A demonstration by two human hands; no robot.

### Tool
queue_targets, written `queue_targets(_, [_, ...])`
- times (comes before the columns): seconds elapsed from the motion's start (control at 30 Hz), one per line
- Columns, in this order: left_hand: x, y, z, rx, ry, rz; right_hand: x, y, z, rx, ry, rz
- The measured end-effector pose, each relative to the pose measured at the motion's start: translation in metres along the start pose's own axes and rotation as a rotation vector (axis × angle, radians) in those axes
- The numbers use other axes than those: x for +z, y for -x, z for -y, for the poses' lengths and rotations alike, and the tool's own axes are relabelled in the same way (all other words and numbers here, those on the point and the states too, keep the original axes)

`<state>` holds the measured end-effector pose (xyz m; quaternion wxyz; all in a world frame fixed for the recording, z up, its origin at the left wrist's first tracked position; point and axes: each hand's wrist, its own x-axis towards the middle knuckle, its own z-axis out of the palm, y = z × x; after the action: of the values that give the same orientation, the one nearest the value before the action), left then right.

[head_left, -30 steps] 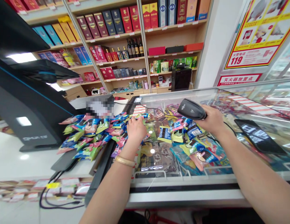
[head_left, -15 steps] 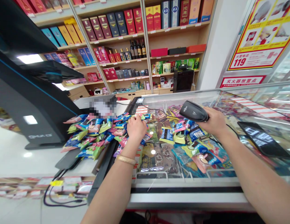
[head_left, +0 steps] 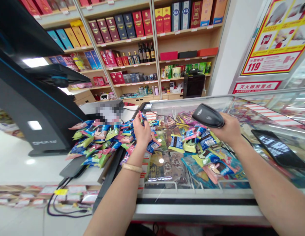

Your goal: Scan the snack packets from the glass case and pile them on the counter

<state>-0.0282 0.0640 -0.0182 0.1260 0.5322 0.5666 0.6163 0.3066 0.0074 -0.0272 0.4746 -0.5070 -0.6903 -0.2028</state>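
My left hand (head_left: 142, 131) pinches a small snack packet (head_left: 142, 117), blue and pink, raised just above the others. Beneath and to its left spreads a heap of similar bright packets (head_left: 98, 141), in blue, green and pink, reaching from the white counter onto the glass. In my right hand (head_left: 227, 129) is a black barcode scanner (head_left: 208, 115), its head pointing left. A second group of packets (head_left: 189, 139) lies on the glass below the scanner, with larger-looking ones (head_left: 213, 164) nearer me. The scanner's cable runs behind my right wrist.
A glass-topped freezer (head_left: 164, 193) holds wrapped goods under its lid. A dark phone (head_left: 277, 147) lies on the glass at right. At left stands a black checkout terminal (head_left: 44, 118), with a black flat box (head_left: 73, 168) and cables by it. Stocked shelves (head_left: 132, 65) line the back.
My left hand has risen slightly from the heap, and a packet now shows between its fingers. My right hand and the scanner have shifted a little to the right.
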Motion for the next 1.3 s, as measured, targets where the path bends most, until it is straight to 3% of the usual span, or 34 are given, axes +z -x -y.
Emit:
queue_targets(0.07, [0.002, 0.001, -0.004, -0.093, 0.263, -0.021, -0.001, -0.001, 0.001, 0.028, -0.010, -0.040])
queue_targets(0.2, [0.006, 0.008, -0.020, -0.479, 0.768, 0.022, -0.003, -0.002, 0.001, 0.090, -0.016, -0.133])
queue_targets(0.3, [0.008, 0.014, -0.032, -0.676, 0.984, 0.052, -0.005, -0.003, 0.001, 0.117, -0.015, -0.177])
queue_targets(0.43, [0.007, 0.019, -0.038, -0.784, 1.130, 0.198, -0.008, -0.005, 0.005, 0.065, -0.027, -0.196])
queue_targets(0.63, [0.007, 0.029, -0.037, -0.696, 1.135, 0.481, -0.014, -0.009, 0.018, -0.100, -0.060, -0.130])
queue_targets(0.73, [0.009, 0.035, -0.036, -0.601, 1.056, 0.560, -0.015, -0.010, 0.024, -0.171, -0.094, -0.120])
queue_targets(0.9, [0.012, 0.042, -0.033, -0.481, 0.924, 0.667, -0.014, -0.009, 0.029, -0.205, -0.100, 0.019])
queue_targets(1.13, [0.013, 0.043, -0.027, -0.350, 0.743, 0.621, -0.014, -0.011, 0.035, -0.285, -0.129, 0.204])
queue_targets(1.3, [0.014, 0.043, -0.026, -0.340, 0.725, 0.594, -0.013, -0.009, 0.035, -0.237, -0.072, 0.277])
